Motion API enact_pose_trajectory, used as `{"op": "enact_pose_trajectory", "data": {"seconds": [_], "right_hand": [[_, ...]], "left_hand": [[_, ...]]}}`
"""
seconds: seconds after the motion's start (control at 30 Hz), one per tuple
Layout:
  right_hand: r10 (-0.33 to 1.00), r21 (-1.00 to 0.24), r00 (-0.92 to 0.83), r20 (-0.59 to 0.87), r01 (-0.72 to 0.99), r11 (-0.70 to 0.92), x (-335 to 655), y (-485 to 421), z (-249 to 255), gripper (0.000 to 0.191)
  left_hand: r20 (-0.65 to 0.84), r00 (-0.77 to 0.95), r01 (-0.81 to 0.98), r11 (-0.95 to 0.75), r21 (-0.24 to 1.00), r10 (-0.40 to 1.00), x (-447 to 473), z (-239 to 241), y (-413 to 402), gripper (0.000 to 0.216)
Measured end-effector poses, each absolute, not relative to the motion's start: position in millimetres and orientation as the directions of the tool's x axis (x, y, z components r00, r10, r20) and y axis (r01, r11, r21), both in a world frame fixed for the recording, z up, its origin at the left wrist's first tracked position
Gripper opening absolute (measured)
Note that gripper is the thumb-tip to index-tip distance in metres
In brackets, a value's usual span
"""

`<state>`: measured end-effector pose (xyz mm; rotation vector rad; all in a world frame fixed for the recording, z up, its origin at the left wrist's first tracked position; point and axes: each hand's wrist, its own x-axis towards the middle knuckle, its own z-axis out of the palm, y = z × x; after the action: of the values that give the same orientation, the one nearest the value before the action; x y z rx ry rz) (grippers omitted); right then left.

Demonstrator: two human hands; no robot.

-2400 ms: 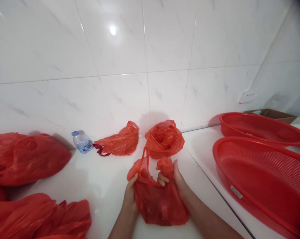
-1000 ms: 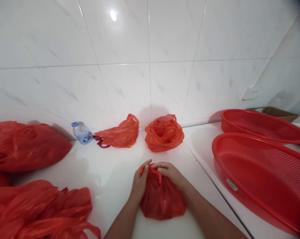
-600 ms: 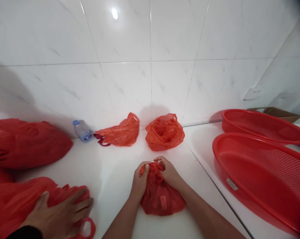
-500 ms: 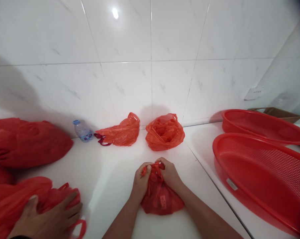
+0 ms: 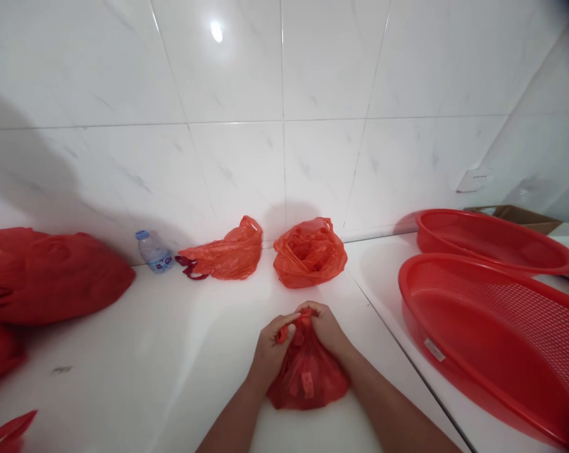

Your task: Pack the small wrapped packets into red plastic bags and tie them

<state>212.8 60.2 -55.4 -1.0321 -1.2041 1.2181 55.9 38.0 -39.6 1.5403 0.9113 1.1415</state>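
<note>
A small red plastic bag [image 5: 307, 380] lies on the white counter in front of me, bunched into a bundle. My left hand [image 5: 272, 349] pinches its gathered top from the left. My right hand [image 5: 326, 330] grips the same gathered top from the right. Both hands are closed on the bag's neck and touch each other above it.
Two more red bags [image 5: 227, 255] [image 5: 310, 255] lie by the tiled wall, beside a small water bottle [image 5: 153, 251]. Full red bags [image 5: 48, 277] sit at the left. Two red mesh baskets [image 5: 494, 327] [image 5: 496, 242] fill the right. A cardboard box [image 5: 520, 216] stands behind them.
Another person's hand took the red bag pile from the lower left; only a scrap shows there. My hands have drawn the bag's top tighter together.
</note>
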Motion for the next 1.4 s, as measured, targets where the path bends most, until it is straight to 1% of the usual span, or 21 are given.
{"op": "enact_pose_trajectory", "data": {"seconds": [0.1,0.2,0.3,0.37,0.4,0.47,0.57,0.63,0.67,0.73,0.8,0.87,0.97,1.07,1.17,1.23,1.27,1.3,1.33,1.37,1.4], "right_hand": [[0.998,-0.976,-0.067,0.012,-0.216,-0.003,218.3,57.8,-49.5,0.029],[0.992,-0.927,-0.117,-0.036,-0.368,-0.077,223.9,55.5,-45.9,0.031],[0.993,-0.846,-0.116,-0.03,-0.526,-0.087,228.6,56.2,-46.9,0.024],[0.997,-0.822,-0.07,-0.036,-0.565,-0.069,230.4,58.6,-49.7,0.023],[0.998,-0.833,-0.044,-0.037,-0.551,-0.055,230.6,60.3,-51.4,0.022],[1.0,-0.896,0.013,-0.014,-0.443,-0.007,230.5,64.0,-54.7,0.019],[0.984,-0.98,0.132,0.123,-0.14,0.141,230.5,69.9,-59.2,0.01],[0.955,-0.975,0.2,0.22,0.069,0.21,231.6,73.2,-61.8,0.007],[0.942,-0.964,0.224,0.251,0.142,0.223,232.2,74.3,-62.9,0.008],[0.926,-0.949,0.257,0.276,0.225,0.221,232.7,75.0,-64.8,0.007],[0.927,-0.946,0.258,0.272,0.246,0.209,231.7,73.6,-65.8,0.006],[0.934,-0.943,0.239,0.264,0.267,0.198,230.2,71.4,-65.2,0.007],[0.944,-0.94,0.209,0.257,0.281,0.193,230.1,69.2,-61.3,0.007],[0.95,-0.948,0.188,0.249,0.248,0.199,232.8,67.9,-56.6,0.012],[0.958,-0.951,0.152,0.242,0.235,0.203,235.6,64.8,-55.3,0.022],[0.965,-0.938,0.118,0.236,0.287,0.194,237.6,63.5,-56.9,0.026],[0.97,-0.931,0.099,0.221,0.317,0.18,238.8,63.5,-58.0,0.027],[0.975,-0.928,0.09,0.204,0.336,0.163,240.1,64.1,-59.2,0.028],[0.98,-0.926,0.074,0.187,0.347,0.15,241.5,64.8,-60.3,0.029],[0.984,-0.927,0.064,0.167,0.35,0.135,242.8,65.6,-61.1,0.03],[0.988,-0.928,0.055,0.146,0.354,0.118,244.2,66.2,-61.8,0.031]], "left_hand": [[0.219,0.257,0.012,-0.23,0.973,0.941,56.2,-40.6,37.6,0.033],[0.22,0.254,0.061,-0.243,0.968,0.942,55.6,-43.4,38.6,0.034],[0.243,0.252,0.109,-0.277,0.955,0.937,55.2,-46.4,40.3,0.036],[0.29,0.236,0.148,-0.329,0.933,0.928,54.3,-47.5,40.9,0.036],[0.328,0.217,0.179,-0.368,0.912,0.919,53.1,-47.7,40.6,0.036],[0.431,0.164,0.271,-0.461,0.845,0.887,48.4,-46.5,37.8,0.035],[0.61,0.126,0.419,-0.599,0.682,0.782,34.3,-40.6,24.8,0.033],[0.705,0.214,0.442,-0.711,0.547,0.676,22.8,-34.9,8.7,0.029],[0.737,0.279,0.422,-0.768,0.482,0.616,17.8,-32.3,-1.3,0.025],[0.761,0.391,0.354,-0.848,0.395,0.518,11.2,-28.8,-22.8,0.019],[0.745,0.458,0.311,-0.873,0.376,0.484,9.9,-29.1,-42.8,0.015],[0.701,0.507,0.298,-0.865,0.403,0.501,11.9,-33.4,-57.2,0.012],[0.658,0.559,0.264,-0.861,0.434,0.504,14.6,-40.7,-65.3,0.031],[0.717,0.477,0.287,-0.862,0.419,0.508,16.3,-36.4,-63.2,0.042],[0.72,0.354,0.477,-0.777,0.41,0.597,25.1,-17.1,-59.9,0.052],[0.59,0.335,0.66,-0.63,0.409,0.734,35.7,-4.6,-55.9,0.059],[0.515,0.371,0.704,-0.596,0.386,0.772,41.0,-1.0,-52.8,0.07],[0.423,0.416,0.732,-0.572,0.37,0.805,45.5,0.1,-49.2,0.087],[0.344,0.432,0.754,-0.543,0.37,0.834,48.6,-1.0,-45.8,0.097],[0.271,0.458,0.765,-0.53,0.365,0.847,50.0,-4.0,-42.9,0.096],[0.21,0.468,0.776,-0.513,0.367,0.858,49.6,-7.9,-41.0,0.089]]}}
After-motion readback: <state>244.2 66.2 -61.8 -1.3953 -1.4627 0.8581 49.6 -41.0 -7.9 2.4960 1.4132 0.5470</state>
